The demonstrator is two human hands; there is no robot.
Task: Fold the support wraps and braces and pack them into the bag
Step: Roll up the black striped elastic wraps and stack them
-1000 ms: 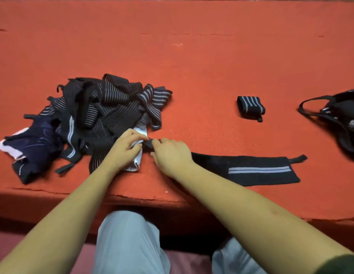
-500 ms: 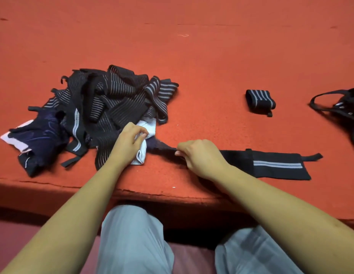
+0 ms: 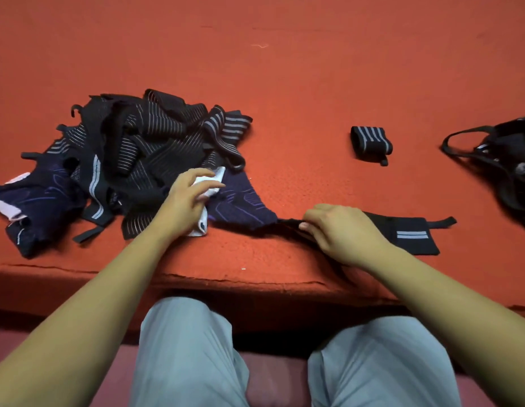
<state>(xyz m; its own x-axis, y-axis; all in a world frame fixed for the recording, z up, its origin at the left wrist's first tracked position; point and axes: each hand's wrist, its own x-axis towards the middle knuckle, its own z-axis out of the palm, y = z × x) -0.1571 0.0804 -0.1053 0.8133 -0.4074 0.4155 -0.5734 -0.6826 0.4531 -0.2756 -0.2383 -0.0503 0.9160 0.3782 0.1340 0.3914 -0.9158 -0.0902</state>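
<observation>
A tangled pile of black striped wraps lies at the left of the red table. My left hand rests on a white and navy brace at the pile's near edge, fingers loosely curved over its white end. My right hand pinches the left end of a black wrap with grey stripes that lies flat to its right. A rolled wrap sits further back. The black bag lies at the right edge, partly out of view.
A second navy brace with white trim lies at the far left. The table's front edge runs just beyond my knees. Bare red surface stretches behind the pile and between the rolled wrap and the bag.
My right hand has moved right, drawing the black wrap's end away from the pile. The navy brace under my left hand has come into sight. The flat wrap looks shorter.
</observation>
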